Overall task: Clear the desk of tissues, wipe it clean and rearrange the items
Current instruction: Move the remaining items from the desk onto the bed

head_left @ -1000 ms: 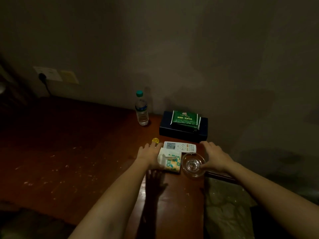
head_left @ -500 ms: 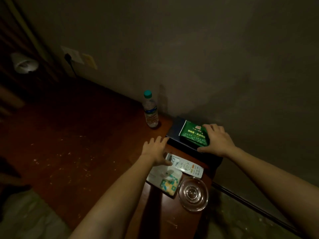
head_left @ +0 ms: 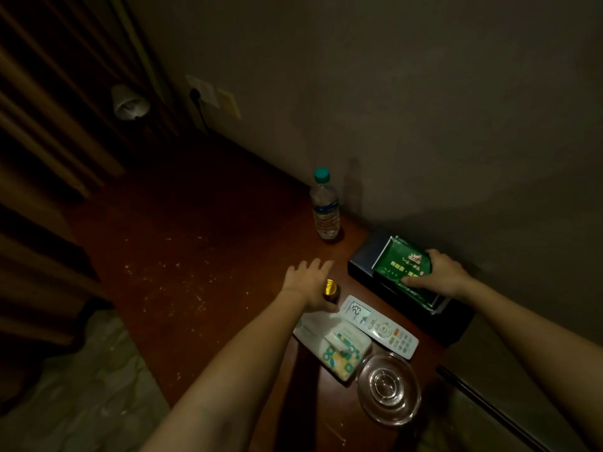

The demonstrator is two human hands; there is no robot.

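On the red-brown wooden desk, my right hand grips the near right end of a green packet that lies on a dark box by the wall. My left hand hovers with fingers spread, just left of a small yellow-capped item. Below it lie a white remote, a patterned tissue pack and a clear glass ashtray near the desk's right end.
A water bottle with a teal cap stands by the wall behind my left hand. White specks litter the desk's middle. A wall socket with a plug and a lamp sit at the far left. Floor shows below the desk edge.
My right hand left the ashtray and moved up onto the green packet. My left hand lifted off the tissue pack and moved towards the yellow-capped item. The camera tilted.
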